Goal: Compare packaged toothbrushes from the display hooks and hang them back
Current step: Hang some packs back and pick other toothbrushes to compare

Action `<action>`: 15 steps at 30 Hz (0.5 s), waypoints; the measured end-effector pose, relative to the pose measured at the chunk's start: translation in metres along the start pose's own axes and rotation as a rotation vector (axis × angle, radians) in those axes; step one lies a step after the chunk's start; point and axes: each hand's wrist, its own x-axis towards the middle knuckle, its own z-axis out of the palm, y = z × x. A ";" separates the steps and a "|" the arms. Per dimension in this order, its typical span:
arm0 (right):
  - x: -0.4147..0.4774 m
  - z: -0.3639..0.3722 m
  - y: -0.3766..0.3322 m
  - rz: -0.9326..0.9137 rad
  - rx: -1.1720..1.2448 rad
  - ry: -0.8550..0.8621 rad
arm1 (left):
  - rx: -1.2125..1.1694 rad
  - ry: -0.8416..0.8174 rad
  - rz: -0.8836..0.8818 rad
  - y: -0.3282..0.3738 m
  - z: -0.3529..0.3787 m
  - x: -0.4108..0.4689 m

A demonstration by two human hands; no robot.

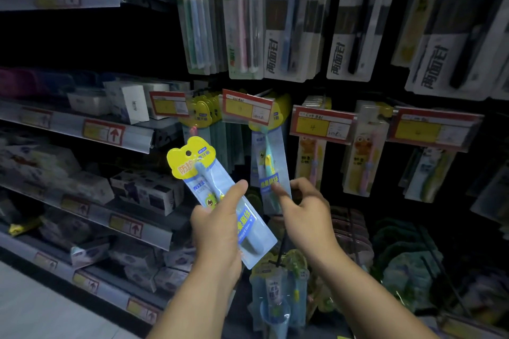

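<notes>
My left hand (217, 231) grips a child's toothbrush pack (198, 173) with a yellow bear-shaped header and a blue brush, tilted to the upper left, off the hooks. A second pack of the same kind (268, 157), with a teal and yellow brush, hangs from a hook below a red and yellow price tag (248, 107). My right hand (305, 212) pinches the lower part of that hanging pack, thumb in front and fingers curled behind it.
More child's packs (363, 157) hang to the right under further price tags. Rows of adult toothbrush packs (289, 25) hang above. Shelves with boxed goods (148, 192) run along the left. A toothbrush-and-cup set (278, 292) hangs below my hands.
</notes>
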 end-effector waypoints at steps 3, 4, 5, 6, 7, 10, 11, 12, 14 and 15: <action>0.005 0.000 0.001 0.139 0.079 0.016 | 0.013 -0.058 -0.045 -0.001 0.003 -0.004; 0.007 -0.001 0.000 0.168 0.057 0.028 | 0.011 -0.077 -0.064 -0.001 0.004 -0.005; 0.008 -0.002 -0.002 0.194 0.017 0.038 | 0.010 -0.093 -0.089 -0.001 0.005 -0.007; 0.010 -0.003 -0.004 0.210 -0.010 0.047 | 0.006 -0.104 -0.108 -0.001 0.005 -0.008; 0.013 -0.003 -0.004 0.214 -0.026 0.051 | -0.002 -0.114 -0.123 -0.001 0.006 -0.009; 0.020 0.000 0.000 0.215 -0.117 0.068 | -0.021 -0.137 -0.125 -0.002 0.008 -0.012; 0.023 0.000 0.001 0.212 -0.142 0.056 | -0.022 -0.148 -0.118 -0.001 0.009 -0.014; 0.025 0.001 0.001 0.222 -0.153 0.038 | -0.026 -0.157 -0.099 -0.001 0.010 -0.014; 0.030 0.003 0.006 0.232 -0.267 0.007 | -0.025 -0.164 -0.059 -0.002 0.009 -0.012; 0.031 0.003 0.005 0.213 -0.343 -0.009 | -0.024 -0.159 -0.049 -0.002 0.008 -0.011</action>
